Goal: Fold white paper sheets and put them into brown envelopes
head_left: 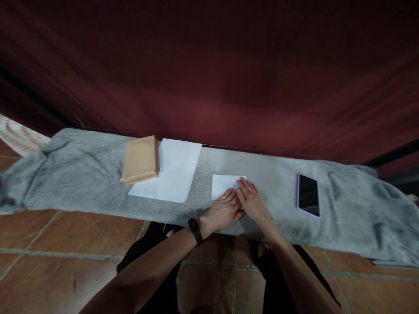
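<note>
And it's left hand and right hand flat together, fingers extended, clasping nothing, the small white paper rectangle under their fingertips and showing just beyond, where uneven pressure could skew it across the grey cloth.

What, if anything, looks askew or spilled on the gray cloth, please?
Nothing looks spilled. The cloth is rumpled toward both ends, and the brown stack lies crooked over one edge of the large white paper.
</note>
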`<state>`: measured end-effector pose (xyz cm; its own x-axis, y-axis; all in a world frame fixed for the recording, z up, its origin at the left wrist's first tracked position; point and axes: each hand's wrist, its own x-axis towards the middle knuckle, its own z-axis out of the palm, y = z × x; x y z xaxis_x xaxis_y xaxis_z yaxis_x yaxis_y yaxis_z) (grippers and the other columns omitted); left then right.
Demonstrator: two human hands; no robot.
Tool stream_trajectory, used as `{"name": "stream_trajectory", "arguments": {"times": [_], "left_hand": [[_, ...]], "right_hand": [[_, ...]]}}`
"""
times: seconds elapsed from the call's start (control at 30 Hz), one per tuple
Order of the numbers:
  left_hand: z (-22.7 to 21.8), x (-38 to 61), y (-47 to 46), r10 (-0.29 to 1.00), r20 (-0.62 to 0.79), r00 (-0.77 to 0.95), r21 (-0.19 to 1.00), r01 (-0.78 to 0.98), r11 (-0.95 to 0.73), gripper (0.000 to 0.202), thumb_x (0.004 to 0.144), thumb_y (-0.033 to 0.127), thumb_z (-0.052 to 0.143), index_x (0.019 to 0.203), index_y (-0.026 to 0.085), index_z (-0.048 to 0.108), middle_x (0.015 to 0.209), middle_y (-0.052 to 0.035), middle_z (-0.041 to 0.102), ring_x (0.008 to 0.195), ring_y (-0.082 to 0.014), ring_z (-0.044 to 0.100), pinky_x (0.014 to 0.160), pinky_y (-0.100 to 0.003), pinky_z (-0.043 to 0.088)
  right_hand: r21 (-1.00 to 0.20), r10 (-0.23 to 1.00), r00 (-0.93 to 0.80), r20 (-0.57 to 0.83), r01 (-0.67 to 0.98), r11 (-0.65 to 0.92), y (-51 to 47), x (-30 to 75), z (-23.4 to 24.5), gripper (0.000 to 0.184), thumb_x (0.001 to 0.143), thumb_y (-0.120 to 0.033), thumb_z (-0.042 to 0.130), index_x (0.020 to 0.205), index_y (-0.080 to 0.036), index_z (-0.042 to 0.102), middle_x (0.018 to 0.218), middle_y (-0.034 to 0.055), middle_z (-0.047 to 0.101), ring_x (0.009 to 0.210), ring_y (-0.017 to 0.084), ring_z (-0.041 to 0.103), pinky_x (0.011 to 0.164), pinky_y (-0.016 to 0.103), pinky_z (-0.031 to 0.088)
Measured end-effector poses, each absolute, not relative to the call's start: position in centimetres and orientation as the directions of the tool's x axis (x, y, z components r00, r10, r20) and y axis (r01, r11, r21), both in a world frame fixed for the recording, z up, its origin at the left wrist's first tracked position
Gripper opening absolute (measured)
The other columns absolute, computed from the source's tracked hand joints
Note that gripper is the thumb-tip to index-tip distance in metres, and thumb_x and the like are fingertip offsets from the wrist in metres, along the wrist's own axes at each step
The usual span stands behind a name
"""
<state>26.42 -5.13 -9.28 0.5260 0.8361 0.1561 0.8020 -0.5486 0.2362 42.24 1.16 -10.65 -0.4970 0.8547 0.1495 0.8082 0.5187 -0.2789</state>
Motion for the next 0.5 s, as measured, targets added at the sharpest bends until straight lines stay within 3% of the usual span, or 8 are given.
{"name": "stream_trajectory", "arguments": {"times": [0.17,0.5], "left_hand": [[-9.5,26.6,-5.2,0.832,0.171,0.527,0.279,0.784,-0.554,0.051,0.100,0.041,0.049,0.141,0.012,0.054,0.147,-0.0149,0.057,0.145,-0.0242,0.043,0.127,-0.042,0.022],[-9.3,26.3,-5.8,0.816,0.179,0.550,0.209,0.789,-0.577,0.059,0.102,0.049,0.044,0.145,0.009,0.049,0.152,-0.0177,0.052,0.147,-0.0244,0.041,0.127,-0.040,0.018]], "right_hand": [[-0.257,0.830,-0.540,0.138,0.790,0.557,1.0,41.6,-10.8,0.054,0.107,-0.033,0.026,0.153,-0.012,0.044,0.161,0.0141,0.039,0.151,0.024,0.034,0.122,0.048,0.028],[-0.216,0.852,-0.492,0.180,0.825,0.522,1.5,42.7,-11.7,0.057,0.107,-0.034,0.023,0.155,-0.010,0.040,0.163,0.0147,0.037,0.150,0.026,0.033,0.122,0.047,0.026]]}}
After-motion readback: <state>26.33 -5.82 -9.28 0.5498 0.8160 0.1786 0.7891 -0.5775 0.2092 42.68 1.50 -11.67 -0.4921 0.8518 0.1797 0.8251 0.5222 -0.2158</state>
